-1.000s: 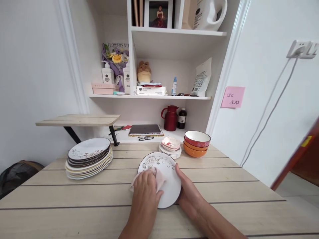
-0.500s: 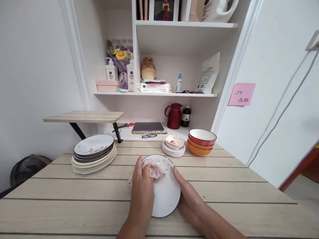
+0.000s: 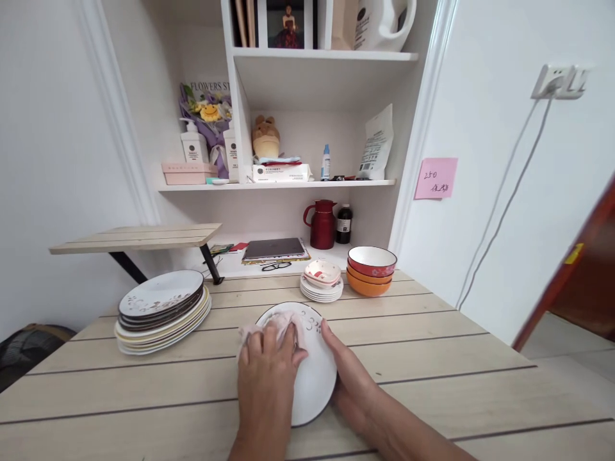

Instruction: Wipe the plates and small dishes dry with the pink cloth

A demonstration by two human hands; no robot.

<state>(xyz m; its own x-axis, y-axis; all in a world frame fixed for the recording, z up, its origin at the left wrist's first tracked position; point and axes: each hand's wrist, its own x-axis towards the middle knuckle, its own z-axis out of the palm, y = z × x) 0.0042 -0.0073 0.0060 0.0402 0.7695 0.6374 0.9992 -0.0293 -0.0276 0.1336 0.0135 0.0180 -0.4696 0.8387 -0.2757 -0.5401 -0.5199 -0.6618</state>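
A white plate (image 3: pixel 314 378) with a dark rim and a floral pattern is tilted above the table in front of me. My right hand (image 3: pixel 353 384) grips its right edge, thumb on the face and fingers underneath. On the plate's upper left lies a pale pink cloth (image 3: pixel 288 320), pressed down by my left hand (image 3: pixel 269 365), whose bent fingers hold it. Part of the cloth hangs over the left rim. To the left stands a stack of plates (image 3: pixel 161 294), the top ones dark-rimmed.
Small dishes sit on a stack of saucers (image 3: pixel 321 291), beside stacked red and orange bowls (image 3: pixel 369 282). A raised wooden stand (image 3: pixel 139 237) is at the left. Behind are a laptop (image 3: pixel 273 248), glasses (image 3: pixel 276 266), a red jug (image 3: pixel 322 224) and a dark bottle (image 3: pixel 343 224).
My left hand has shifted over the cloth, its fingers now more bent and its thumb visible on the plate. The camera view has turned slightly right.
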